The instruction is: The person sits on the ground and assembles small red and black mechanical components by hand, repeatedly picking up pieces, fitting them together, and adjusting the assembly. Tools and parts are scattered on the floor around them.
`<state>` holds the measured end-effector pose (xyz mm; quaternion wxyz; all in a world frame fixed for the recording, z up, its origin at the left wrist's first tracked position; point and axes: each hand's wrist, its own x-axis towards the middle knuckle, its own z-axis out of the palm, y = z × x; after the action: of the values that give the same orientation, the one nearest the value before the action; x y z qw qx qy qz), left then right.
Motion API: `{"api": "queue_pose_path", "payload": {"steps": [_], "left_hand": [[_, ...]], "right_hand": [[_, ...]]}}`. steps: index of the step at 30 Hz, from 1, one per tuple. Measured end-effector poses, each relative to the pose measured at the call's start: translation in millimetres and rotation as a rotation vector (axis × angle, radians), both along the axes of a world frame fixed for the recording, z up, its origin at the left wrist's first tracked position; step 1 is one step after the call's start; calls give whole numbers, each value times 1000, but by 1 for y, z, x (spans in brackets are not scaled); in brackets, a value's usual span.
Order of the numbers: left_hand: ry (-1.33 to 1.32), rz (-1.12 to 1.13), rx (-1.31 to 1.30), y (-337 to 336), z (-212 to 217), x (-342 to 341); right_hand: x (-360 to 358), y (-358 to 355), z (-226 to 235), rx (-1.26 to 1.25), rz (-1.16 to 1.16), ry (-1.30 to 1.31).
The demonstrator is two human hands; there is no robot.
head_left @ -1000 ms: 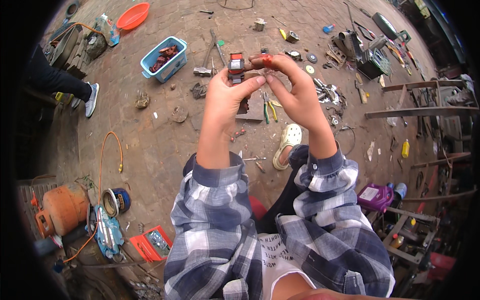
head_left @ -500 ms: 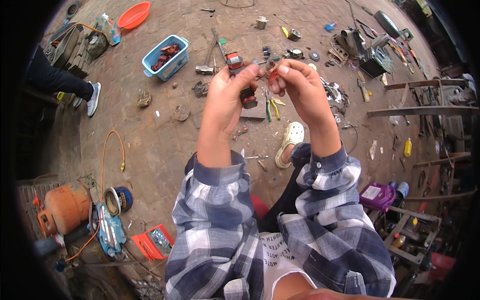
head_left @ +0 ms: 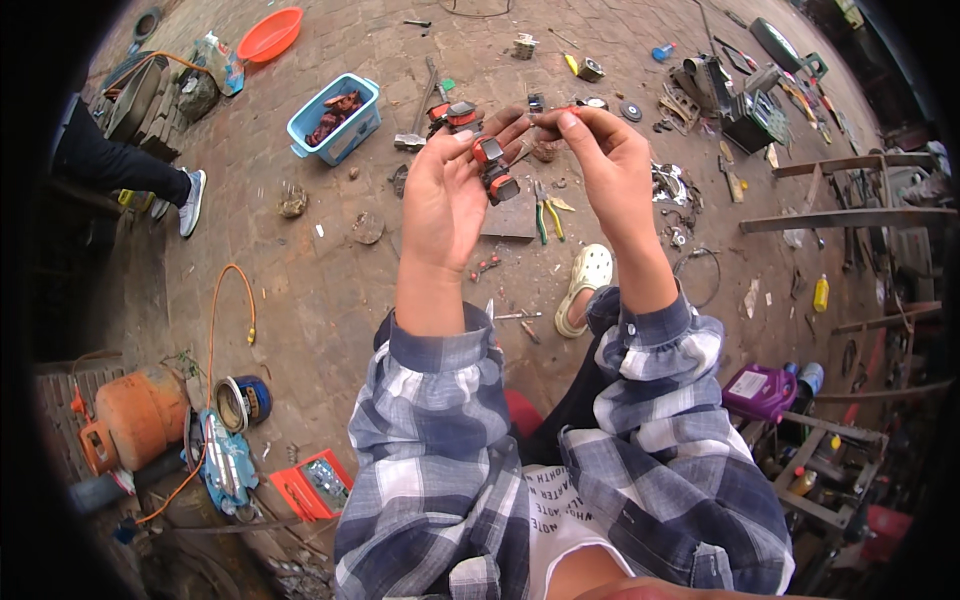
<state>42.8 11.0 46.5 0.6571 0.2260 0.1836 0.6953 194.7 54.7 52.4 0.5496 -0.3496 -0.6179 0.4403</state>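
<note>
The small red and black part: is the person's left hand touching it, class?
Touching. The head view shows the left hand with its fingertips closed on the small red and black part, no gap visible between them.

The left hand (head_left: 443,200) and right hand (head_left: 612,165) are raised side by side above the paved ground (head_left: 300,290), with a small clip-like part (head_left: 493,168) between them, touching the left fingers. Below the hands on the ground lie pliers (head_left: 545,212) beside a flat plate (head_left: 512,215). A plastic tub (head_left: 335,118) sits far left of the hands, a basin (head_left: 270,33) beyond it. A gas cylinder (head_left: 135,420) lies at the near left, a sandal (head_left: 585,288) just under the right forearm
</note>
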Motion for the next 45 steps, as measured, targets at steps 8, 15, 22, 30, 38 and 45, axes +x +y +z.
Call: {"api": "queue_pose_path", "payload": {"steps": [8,15,22,30,38,45], "left_hand": [[470,252,-109,3,-12,1],[745,361,-98,2,-11,3],[950,383,-158,4,-18,2],[890,395,-173,5,-20,-2],[534,233,-115,2,-7,-1],[61,146,-33,3,-12,-7]], "right_hand": [[8,3,7,14,-45,-7],[4,-2,9,85,2,-106],[3,0,9,693,-17,-596],[3,1,5,787,6,-805],[16,2,7,406,299,-546],[22,-3,20,267,580,-440]]}}
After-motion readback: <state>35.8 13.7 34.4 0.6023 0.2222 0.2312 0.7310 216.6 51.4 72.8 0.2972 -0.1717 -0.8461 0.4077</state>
